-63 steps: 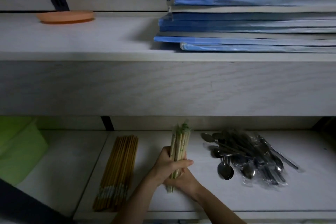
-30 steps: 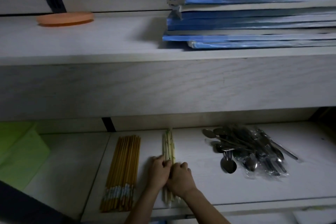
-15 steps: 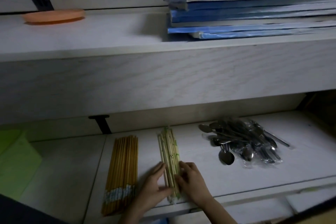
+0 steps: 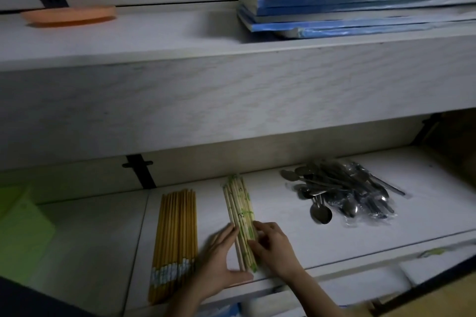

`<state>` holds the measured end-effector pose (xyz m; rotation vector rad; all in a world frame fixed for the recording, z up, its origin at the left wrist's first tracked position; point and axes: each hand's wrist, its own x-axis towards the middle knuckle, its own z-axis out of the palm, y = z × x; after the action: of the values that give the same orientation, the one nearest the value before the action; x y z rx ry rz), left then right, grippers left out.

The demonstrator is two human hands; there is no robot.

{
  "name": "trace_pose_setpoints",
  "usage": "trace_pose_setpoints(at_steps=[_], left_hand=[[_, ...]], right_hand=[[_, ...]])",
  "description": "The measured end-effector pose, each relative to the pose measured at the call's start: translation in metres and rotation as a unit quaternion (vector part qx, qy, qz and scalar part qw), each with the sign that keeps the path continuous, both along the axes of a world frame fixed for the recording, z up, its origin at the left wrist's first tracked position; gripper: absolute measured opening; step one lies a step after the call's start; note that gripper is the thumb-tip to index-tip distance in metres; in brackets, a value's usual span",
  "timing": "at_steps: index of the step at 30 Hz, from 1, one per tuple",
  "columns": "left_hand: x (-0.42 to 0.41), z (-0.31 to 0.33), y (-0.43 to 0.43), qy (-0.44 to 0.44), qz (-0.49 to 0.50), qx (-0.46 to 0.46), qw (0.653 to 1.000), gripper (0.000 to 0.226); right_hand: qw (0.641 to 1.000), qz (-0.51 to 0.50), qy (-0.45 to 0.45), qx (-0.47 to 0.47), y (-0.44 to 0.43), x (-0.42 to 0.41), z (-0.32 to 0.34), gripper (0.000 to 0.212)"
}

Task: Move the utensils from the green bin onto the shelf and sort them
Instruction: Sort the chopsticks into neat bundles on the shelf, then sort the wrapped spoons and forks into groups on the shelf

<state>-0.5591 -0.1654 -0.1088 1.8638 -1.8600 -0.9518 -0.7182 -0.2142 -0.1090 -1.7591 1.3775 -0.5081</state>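
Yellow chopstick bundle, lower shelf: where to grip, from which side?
Grip across the yellow chopstick bundle at its white-patterned near ends, coming from above at the front edge of the shelf. It lies flat, running front to back; a wide pinch across likely keeps the sticks together.

This is probably a household storage corner, dimly lit. White wood-grain shelves (image 4: 322, 244) hold everyday stock: bundled chopsticks (image 4: 175, 234), bagged spoons (image 4: 345, 194) and a green bin (image 4: 23, 234) below, a stack of blue pads (image 4: 360, 8) and an orange dish (image 4: 68, 15) above.
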Motion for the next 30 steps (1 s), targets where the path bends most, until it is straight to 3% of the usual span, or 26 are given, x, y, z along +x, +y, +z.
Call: trace_pose_setpoints(at_steps=[6,10,16,21,26,30], left_hand=[[-0.004,0.000,-0.001,0.013,0.019,0.009,1.000,0.090],[-0.009,0.002,-0.006,-0.007,0.059,-0.035,0.998,0.057],[-0.024,0.009,-0.028,0.061,0.170,-0.133,0.975,0.013],[-0.067,0.017,-0.054,0.171,0.187,-0.108,0.961,0.027],[-0.131,0.019,-0.079,0.160,0.184,-0.117,0.963,0.027],[-0.174,0.009,-0.094,0.087,0.221,-0.111,0.965,0.032]], right_hand=[[1.000,0.015,0.010,-0.001,0.005,-0.003,-0.003,0.054],[0.999,0.037,0.002,-0.004,0.005,-0.007,0.000,0.043],[0.997,0.062,0.034,-0.031,-0.014,-0.037,0.014,0.041],[0.992,0.079,0.063,-0.078,-0.036,-0.087,0.031,0.031],[0.990,0.087,0.050,-0.095,-0.061,-0.152,0.045,0.023],[0.987,0.103,0.043,-0.113,-0.085,-0.199,0.051,0.019]])
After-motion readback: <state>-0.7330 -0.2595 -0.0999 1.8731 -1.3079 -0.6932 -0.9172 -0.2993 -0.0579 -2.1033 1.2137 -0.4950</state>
